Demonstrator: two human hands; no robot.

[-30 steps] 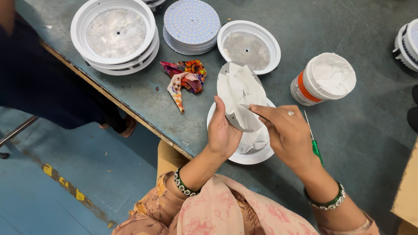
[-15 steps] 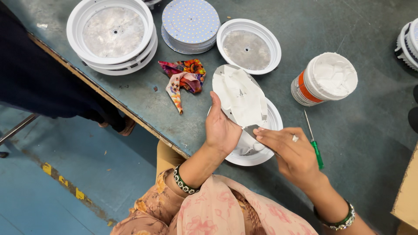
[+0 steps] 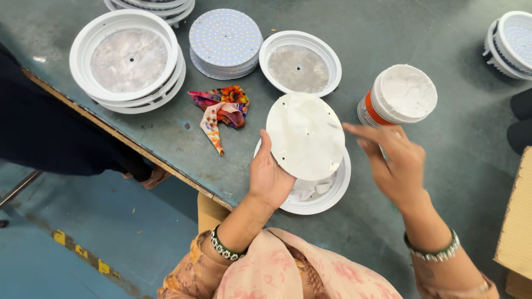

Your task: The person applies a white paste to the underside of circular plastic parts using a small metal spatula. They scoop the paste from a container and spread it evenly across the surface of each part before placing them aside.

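In the head view, the left hand [image 3: 270, 178] holds a round white disc [image 3: 305, 135] by its lower left edge, thumb on the face and the other fingers behind it, so its grip is pinching the disc. The disc is tilted up over a white round housing [image 3: 332, 195] that lies near the front edge of the worktop [image 3: 443, 166], and it covers the upper part of this housing. Inside the housing some white paste is visible.

The right hand [image 3: 394, 163] hovers just to the right of the disc, not touching it. Its fingers [image 3: 363, 132] are loosely spread and it holds nothing; it looks a little blurred.

Just behind the right hand stands a white tub with an orange band [image 3: 398, 99], full of white paste. Left of the disc lies a crumpled colourful cloth [image 3: 221, 108]. Toward the back of the worktop there are an empty housing [image 3: 300, 62], a stack of LED boards [image 3: 225, 41], and near the left edge a stack of larger housings [image 3: 128, 60]. At the right edge a cardboard box [image 3: 515, 221] shows partly.
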